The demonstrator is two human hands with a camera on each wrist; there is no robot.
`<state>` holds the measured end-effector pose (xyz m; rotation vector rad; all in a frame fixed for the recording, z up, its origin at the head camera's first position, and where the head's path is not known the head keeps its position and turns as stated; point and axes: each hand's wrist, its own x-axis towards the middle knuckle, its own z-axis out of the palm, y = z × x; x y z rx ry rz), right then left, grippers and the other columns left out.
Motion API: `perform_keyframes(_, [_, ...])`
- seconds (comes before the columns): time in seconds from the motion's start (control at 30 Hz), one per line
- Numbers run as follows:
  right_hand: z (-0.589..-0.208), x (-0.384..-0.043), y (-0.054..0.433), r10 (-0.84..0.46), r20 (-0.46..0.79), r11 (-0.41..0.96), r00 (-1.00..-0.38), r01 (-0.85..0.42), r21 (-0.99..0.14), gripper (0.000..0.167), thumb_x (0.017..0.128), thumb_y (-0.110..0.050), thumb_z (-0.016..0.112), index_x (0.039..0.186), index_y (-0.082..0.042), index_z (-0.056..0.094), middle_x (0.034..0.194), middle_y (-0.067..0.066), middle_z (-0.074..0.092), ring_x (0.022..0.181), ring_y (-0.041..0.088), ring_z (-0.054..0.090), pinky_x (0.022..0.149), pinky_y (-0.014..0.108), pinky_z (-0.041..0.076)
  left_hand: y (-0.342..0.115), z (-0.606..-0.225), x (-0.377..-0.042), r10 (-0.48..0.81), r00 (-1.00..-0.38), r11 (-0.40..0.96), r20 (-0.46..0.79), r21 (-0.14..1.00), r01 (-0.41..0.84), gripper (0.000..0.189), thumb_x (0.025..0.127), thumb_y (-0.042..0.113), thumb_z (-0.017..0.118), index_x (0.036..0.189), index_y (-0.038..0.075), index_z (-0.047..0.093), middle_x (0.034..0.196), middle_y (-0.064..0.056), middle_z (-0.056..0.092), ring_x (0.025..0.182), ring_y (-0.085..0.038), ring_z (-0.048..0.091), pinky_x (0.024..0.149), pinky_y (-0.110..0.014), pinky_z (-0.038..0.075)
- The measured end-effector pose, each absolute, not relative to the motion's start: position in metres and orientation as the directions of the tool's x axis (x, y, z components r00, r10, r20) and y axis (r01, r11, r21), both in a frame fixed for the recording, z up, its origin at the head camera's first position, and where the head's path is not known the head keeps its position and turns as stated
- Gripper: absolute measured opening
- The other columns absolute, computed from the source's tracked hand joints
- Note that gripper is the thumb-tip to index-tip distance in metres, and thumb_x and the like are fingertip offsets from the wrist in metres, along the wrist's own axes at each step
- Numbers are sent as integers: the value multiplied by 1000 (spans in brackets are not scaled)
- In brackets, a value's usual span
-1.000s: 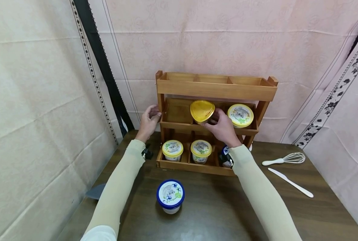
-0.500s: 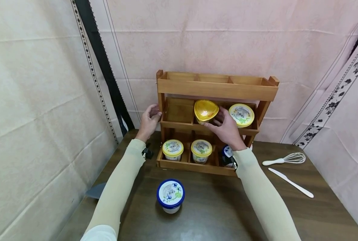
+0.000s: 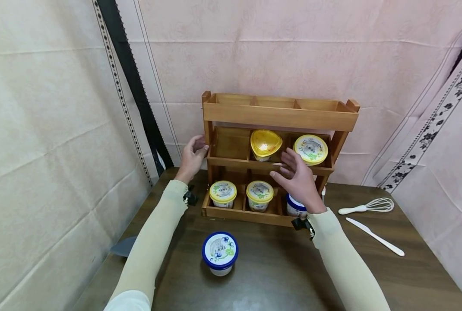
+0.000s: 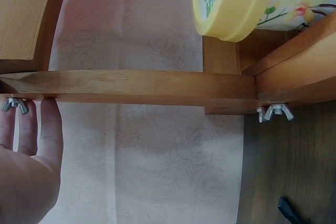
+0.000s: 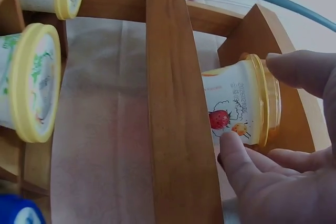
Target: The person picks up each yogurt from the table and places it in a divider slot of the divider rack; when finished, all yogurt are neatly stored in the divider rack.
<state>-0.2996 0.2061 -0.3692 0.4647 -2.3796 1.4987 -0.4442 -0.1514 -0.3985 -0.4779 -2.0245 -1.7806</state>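
Note:
A three-tier wooden rack (image 3: 279,116) stands at the back of the table. My left hand (image 3: 193,157) rests its fingertips on the rack's left post (image 4: 131,85), with the fingers fairly straight. My right hand (image 3: 296,178) hovers before the middle tier, thumb and fingers spread, holding nothing. Just behind it, a cup with a clear yellow three-cornered lid (image 3: 266,142) sits in that tier's middle compartment; strawberries show on its side in the right wrist view. A round yellow-lidded tub (image 3: 310,149) is in the right compartment.
Two yellow-lidded tubs, one at left (image 3: 223,193) and one in the middle (image 3: 260,195), share the bottom tier with a blue-lidded tub (image 3: 295,206). Another blue-lidded tub (image 3: 220,252) stands in front. A whisk (image 3: 367,205) and a white knife (image 3: 375,236) lie at right.
My right hand has set the cup with the three-cornered lid slightly rightward and upright in the middle compartment, let go, and drawn back down and right. The left hand has stayed at the post.

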Motion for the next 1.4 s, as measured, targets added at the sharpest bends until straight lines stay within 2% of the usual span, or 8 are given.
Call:
perform_keyframes(0.3, [-395,-283,201,-147,517,373,-843,-532,-761,74,98,-18,78,160,-7,39,157,18,52,144,34,54,106,50,55,-151,-398,-441,-11,-868,119,496,863,491,40,107,15,64,146,16,59,139,-13,60,131,-28,59,115,-44,49])
perform_keyframes(0.47, [-409,-280,196,-174,534,372,-827,-557,-742,68,98,-13,78,157,-10,45,154,13,56,140,32,58,102,52,58,-151,-397,-443,-20,-878,103,479,874,475,40,106,17,66,146,13,59,140,-14,60,132,-29,59,115,-45,49])
perform_keyframes(0.63, [-419,-275,189,-230,493,359,-839,-544,-758,65,99,-16,77,157,-17,46,154,8,57,137,29,60,100,56,58,-153,-397,-444,-16,-878,80,479,876,476,41,105,18,68,145,10,59,140,-14,61,132,-28,59,112,-41,50])
perform_keyframes(0.87, [-438,-267,176,-296,437,360,-849,-523,-772,62,98,-19,78,153,-20,49,151,6,59,136,34,60,96,47,62,-155,-394,-441,-15,-877,77,480,875,477,40,104,20,70,142,11,62,136,-12,62,129,-28,60,106,-37,53])
perform_keyframes(0.97, [-446,-264,172,-317,406,370,-857,-506,-779,61,98,-21,78,152,-20,50,151,7,60,138,36,59,97,53,60,-154,-392,-441,-13,-879,96,476,876,473,39,104,22,70,141,13,63,134,-10,63,127,-27,61,103,-35,54])
perform_keyframes(1.03, [-451,-261,169,-331,389,380,-860,-498,-779,60,99,-24,78,152,-20,50,150,7,61,135,33,61,97,54,60,-154,-391,-441,-15,-880,102,475,876,471,39,104,23,70,141,14,63,132,-8,63,126,-26,62,100,-33,55])
perform_keyframes(1.2, [-460,-255,162,-363,346,392,-865,-479,-785,60,99,-30,78,151,-20,51,145,4,64,132,27,63,97,42,62,-153,-392,-443,-18,-875,120,483,870,478,38,104,25,71,140,16,63,129,-6,64,124,-25,64,95,-30,56])
perform_keyframes(1.4, [-473,-250,156,-419,285,343,-862,-441,-829,59,99,-29,77,151,-21,51,146,5,62,136,34,60,99,40,60,-154,-393,-444,-13,-876,112,482,871,478,38,104,23,70,141,15,63,131,-9,64,125,-26,63,98,-31,55])
